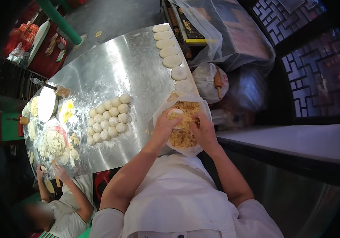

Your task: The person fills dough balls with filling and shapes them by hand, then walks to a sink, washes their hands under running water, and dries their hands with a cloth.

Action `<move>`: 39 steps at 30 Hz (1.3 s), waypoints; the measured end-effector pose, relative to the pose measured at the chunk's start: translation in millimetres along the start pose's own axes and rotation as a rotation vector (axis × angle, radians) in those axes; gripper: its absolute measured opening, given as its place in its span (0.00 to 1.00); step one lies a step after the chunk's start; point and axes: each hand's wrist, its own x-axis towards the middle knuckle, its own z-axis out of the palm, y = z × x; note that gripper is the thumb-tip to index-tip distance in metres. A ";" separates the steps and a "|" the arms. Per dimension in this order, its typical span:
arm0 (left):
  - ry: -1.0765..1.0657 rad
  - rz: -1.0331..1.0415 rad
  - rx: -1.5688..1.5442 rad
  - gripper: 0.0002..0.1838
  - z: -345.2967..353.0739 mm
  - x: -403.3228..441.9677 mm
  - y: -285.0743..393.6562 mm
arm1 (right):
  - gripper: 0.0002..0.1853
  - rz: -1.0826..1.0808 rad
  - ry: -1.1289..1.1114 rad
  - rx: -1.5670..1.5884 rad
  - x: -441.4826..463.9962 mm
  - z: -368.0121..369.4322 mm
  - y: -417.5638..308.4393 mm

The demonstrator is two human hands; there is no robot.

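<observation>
A plastic-lined container (pixel 192 151) of crumbly brown filling (pixel 182 138) stands at the table edge in front of me. My left hand (pixel 165 126) holds a round piece of dough (pixel 175 114) over the left side of the filling, fingers curled around it. Some filling appears to lie on the dough. My right hand (pixel 203 130) is over the right side of the filling with its fingers bent together. Whatever is between those fingertips is hidden. Beyond the container, several flattened dough rounds (pixel 172 61) lie in a line along the table's right edge.
Rows of dough balls (pixel 113 121) sit on the floured metal table (pixel 138 75). A large dough mass (pixel 53 143) lies at left, near a co-worker's hands (pixel 61 173). A rolling pin (pixel 218 82) rests on a white bag (pixel 205 89) at right, beside a plastic-covered rack (pixel 237 31).
</observation>
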 end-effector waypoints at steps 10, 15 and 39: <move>-0.086 -0.078 -0.234 0.21 7.4 -10.4 8.7 | 0.39 -0.112 -0.237 -0.063 0.3 -18.0 8.2; -0.321 -0.147 -0.560 0.20 20.8 -16.6 14.9 | 0.45 -0.252 -0.201 -0.076 5.7 -16.6 16.8; -0.053 0.044 0.195 0.12 19.3 -19.2 -11.6 | 0.10 -0.455 0.038 0.038 -0.5 1.6 -0.7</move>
